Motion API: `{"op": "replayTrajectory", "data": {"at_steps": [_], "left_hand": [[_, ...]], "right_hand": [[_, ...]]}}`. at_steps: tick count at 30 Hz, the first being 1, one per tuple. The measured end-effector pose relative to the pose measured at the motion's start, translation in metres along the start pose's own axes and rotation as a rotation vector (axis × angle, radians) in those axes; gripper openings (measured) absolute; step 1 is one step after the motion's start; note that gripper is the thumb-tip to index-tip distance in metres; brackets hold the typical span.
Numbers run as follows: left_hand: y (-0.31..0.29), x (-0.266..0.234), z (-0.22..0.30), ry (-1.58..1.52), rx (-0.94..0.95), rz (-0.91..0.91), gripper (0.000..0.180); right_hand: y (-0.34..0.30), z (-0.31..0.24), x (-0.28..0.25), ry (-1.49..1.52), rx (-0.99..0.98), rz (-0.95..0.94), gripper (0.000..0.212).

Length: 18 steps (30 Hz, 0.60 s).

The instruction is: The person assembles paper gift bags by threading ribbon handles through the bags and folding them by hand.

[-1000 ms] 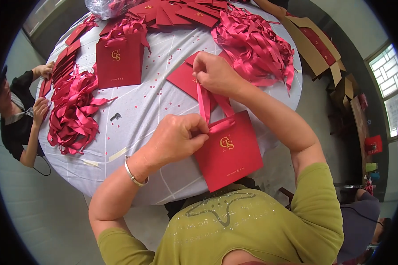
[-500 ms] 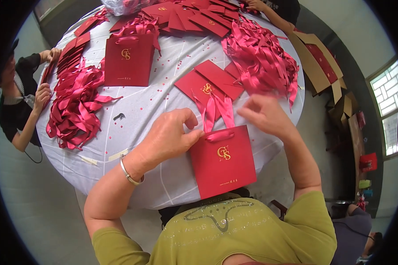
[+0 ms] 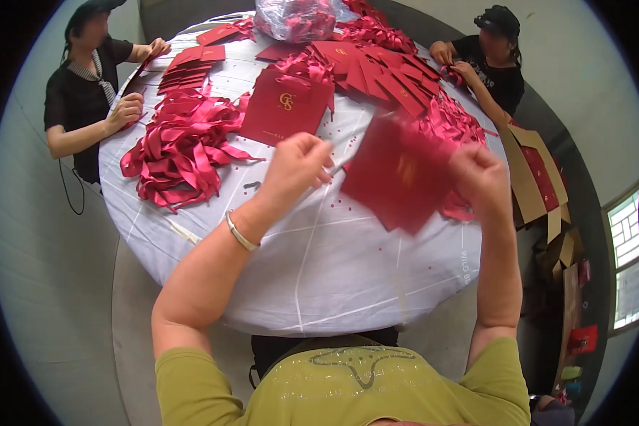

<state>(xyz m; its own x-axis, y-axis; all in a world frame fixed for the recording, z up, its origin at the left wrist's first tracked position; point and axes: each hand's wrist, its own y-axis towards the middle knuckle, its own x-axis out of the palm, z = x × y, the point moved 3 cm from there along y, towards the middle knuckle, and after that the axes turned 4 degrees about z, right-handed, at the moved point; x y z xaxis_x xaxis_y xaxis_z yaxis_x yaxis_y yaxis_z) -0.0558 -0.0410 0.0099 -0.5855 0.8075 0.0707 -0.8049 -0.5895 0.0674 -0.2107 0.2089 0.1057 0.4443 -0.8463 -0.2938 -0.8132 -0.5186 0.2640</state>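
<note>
My right hand [image 3: 481, 174] is closed at the right edge of a red paper gift bag [image 3: 390, 181] with a gold emblem. The bag is tilted, held out over the table and smeared by motion. My left hand [image 3: 298, 163], with a metal bangle at the wrist, hovers left of that bag with loosely curled fingers and nothing visible in them. Just beyond it stands another red gift bag [image 3: 284, 110] with pink ribbon bunched at its top. What lies under the held bag is mostly hidden.
Pink ribbons [image 3: 181, 145] heap at the left, more ribbons [image 3: 454, 121] at the right. Flat red bags [image 3: 387, 74] and a clear plastic bundle [image 3: 295, 20] lie farther back. Co-workers handle things at the left [image 3: 92, 85] and right [image 3: 493, 71]. An open carton [image 3: 529, 174] stands beside the table.
The bag at the table's near edge is gone from there; a red bag now hangs from my right hand farther out. My left hand has let go. The view has tilted up.
</note>
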Motion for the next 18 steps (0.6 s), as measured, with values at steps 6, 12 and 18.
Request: {"op": "replayTrajectory", "data": {"at_steps": [6,12,18], "left_hand": [[0.044,-0.061,-0.039,0.074,0.026,0.33,0.025],[0.056,-0.064,-0.051,0.268,0.057,0.442,0.052],[0.039,-0.052,-0.03,0.343,0.081,0.483,0.065]], "right_hand": [[0.098,-0.037,0.091,0.289,-0.237,0.083,0.023],[0.141,0.03,0.202,0.16,-0.164,-0.128,0.022],[0.133,0.037,0.203,0.264,-0.096,-0.171,0.03]]}}
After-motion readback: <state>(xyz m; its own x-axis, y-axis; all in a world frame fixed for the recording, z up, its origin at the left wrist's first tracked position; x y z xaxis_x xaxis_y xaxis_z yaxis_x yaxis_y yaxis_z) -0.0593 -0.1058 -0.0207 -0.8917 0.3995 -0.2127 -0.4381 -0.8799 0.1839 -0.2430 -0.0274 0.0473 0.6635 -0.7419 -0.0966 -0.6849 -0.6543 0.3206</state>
